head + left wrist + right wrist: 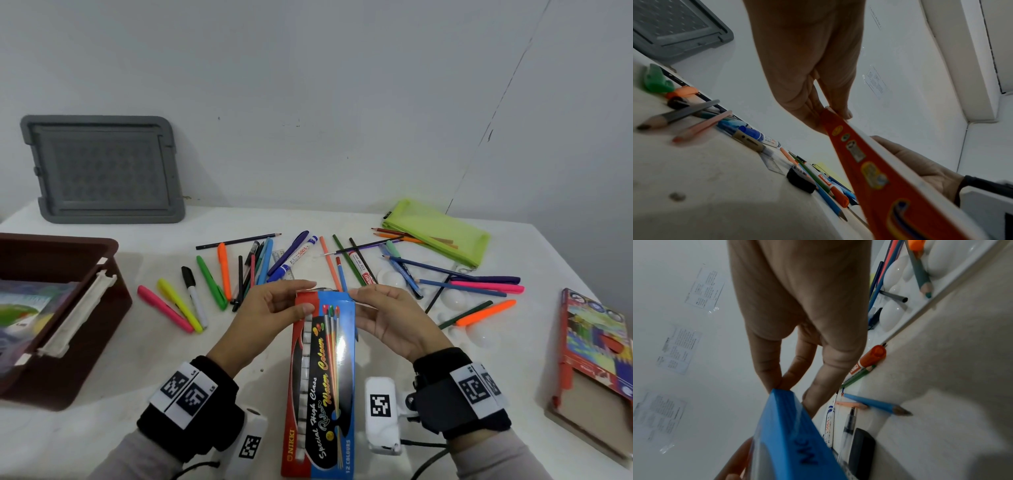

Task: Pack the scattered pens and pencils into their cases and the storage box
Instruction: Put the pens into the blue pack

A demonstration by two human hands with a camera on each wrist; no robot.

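A long watercolour box (322,380), red on one side and blue on the other, is held above the table's front. My left hand (274,308) pinches its far left corner between thumb and fingers. My right hand (387,315) grips the far right corner, thumb against the blue side. Its red edge (865,164) and blue edge (797,431) fill the wrist views. Beyond the box lie several scattered pens and pencils (239,274); more of these pens and pencils (462,281) lie by a lime-green mesh pencil case (442,233). A brown storage box (61,308) stands at the left.
A grey lid (102,168) leans on the wall at the back left. A coloured-pencil box (596,356) lies near the right edge. A white paint palette (455,301) lies under the right-hand pencils. A black eraser (861,449) rests beneath the held box.
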